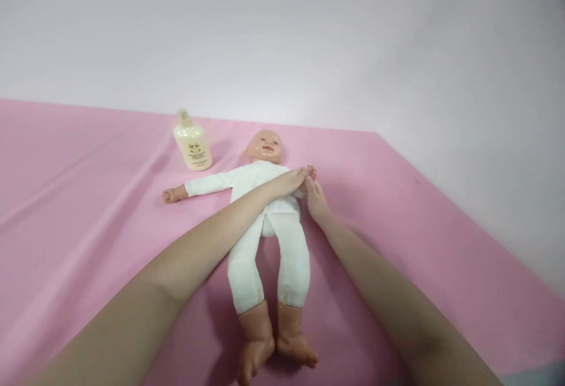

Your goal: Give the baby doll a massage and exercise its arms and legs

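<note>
Two hands meet at the baby doll (265,198), which lies face up on the pink sheet (88,198). Left hand (293,179) lies flat across its chest; right hand (315,200), at three o'clock, pinches the doll's hand. Keep strokes gentle. Lotion bottle (192,143) stands at ten o'clock.

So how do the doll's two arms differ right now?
The doll's free arm lies stretched straight out on the pink sheet, untouched. The held arm is mostly hidden under the left hand, with the right hand touching it. Both wear white sleeves.
</note>
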Action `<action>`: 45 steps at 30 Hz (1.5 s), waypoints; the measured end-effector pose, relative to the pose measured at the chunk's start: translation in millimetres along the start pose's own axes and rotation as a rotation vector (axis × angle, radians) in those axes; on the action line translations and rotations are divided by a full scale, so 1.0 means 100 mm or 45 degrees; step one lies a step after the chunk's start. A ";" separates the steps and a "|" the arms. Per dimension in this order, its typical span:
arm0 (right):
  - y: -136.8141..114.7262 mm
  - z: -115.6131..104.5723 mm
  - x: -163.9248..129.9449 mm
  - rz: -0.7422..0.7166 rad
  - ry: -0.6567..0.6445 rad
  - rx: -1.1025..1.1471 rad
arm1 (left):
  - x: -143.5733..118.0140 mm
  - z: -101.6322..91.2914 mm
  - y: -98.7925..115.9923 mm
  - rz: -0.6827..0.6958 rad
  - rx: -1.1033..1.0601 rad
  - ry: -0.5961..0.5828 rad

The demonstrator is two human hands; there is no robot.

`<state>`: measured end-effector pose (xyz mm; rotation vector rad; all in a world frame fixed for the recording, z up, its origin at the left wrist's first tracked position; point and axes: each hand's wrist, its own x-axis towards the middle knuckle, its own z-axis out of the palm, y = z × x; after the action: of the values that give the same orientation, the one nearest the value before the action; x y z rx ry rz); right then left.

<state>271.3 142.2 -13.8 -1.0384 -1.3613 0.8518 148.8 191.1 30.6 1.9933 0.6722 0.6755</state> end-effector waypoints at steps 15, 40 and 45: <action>-0.02 0.00 -0.01 -0.012 -0.002 0.022 | -0.01 0.00 0.02 -0.011 -0.007 0.013; 0.06 -0.04 0.00 -0.007 0.011 -0.017 | -0.02 0.02 0.11 -0.009 -0.019 0.004; 0.06 -0.04 0.00 -0.009 0.004 -0.007 | -0.01 0.02 0.09 0.003 -0.003 -0.005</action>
<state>276.1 143.8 -18.9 -1.0383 -1.3643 0.8417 151.2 185.1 37.1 1.9928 0.6664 0.6739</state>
